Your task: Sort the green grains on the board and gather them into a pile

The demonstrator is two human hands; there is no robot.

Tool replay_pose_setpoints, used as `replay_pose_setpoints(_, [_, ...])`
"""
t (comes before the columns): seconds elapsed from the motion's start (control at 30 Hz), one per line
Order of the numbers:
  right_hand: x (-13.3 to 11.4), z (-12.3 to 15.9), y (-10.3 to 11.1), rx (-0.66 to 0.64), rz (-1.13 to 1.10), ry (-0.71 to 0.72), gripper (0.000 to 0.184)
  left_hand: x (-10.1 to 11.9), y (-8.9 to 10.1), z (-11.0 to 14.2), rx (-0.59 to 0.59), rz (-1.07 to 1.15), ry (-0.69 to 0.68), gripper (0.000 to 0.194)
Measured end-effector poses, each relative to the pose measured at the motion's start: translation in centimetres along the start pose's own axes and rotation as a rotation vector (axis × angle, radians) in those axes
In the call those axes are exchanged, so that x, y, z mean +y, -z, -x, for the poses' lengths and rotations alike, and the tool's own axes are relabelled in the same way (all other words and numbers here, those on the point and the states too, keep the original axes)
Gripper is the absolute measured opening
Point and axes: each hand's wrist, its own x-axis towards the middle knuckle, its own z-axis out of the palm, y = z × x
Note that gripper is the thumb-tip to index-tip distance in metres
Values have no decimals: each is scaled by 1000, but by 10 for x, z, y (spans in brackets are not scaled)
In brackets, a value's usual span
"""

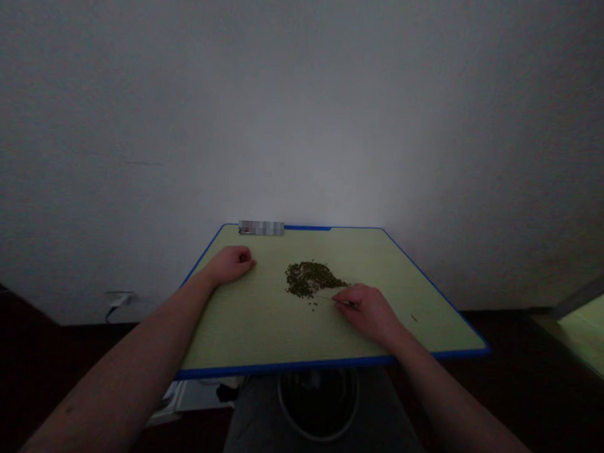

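Holding a thin tool (325, 297) in your right hand (366, 311), you are pinching it between fingertips that are closing together on its near end, and its slender tip is pointing left toward the near edge of the pile of small green grains (322, 276). Whether that tip is touching any grains, you are not showing clearly enough to tell. The pile is lying on the table (257, 328), left of your right hand and a little farther from you, with its narrow tail stretching rightward until it is ending just beside your knuckles. A few loose grains are sitting apart on the near side of the pile, left of your fingertips. Your left hand (229, 264) is resting toward the table's left side, well apart from the pile, with its fingers curling inward; you cannot tell from this view whether it is gripping anything. The grains are therefore lying between your two hands, nearer the right one. Beyond your left hand, a blurred strip (262, 229) is lying along the far edge. To the right of your right hand, a small dark sliver (413, 318) is lying alone. Below the near edge, a round bowl (317, 438) is sitting between your legs.
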Motion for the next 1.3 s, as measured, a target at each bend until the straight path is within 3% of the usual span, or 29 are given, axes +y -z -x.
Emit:
replay_pose_setpoints(0.17, [2,-1,-1,5,-13,1,19,2,2,1,-5,-14,-2,24])
replay_pose_setpoints(0.4, [-5,22,7,-4,-49,2,19,2,2,1,-23,3,4,26])
replay_pose_setpoints(0.63, [-19,28,-3,-35,24,84,23,1,1,1,1,-15,8,25])
replay_pose_setpoints(0.93, [-24,25,-11,-1,226,-34,26,1,1,1,-13,-3,3,26])
replay_pose_setpoints(1.3, [-34,21,-17,-55,155,102,24,0,1,0,-8,3,2,26])
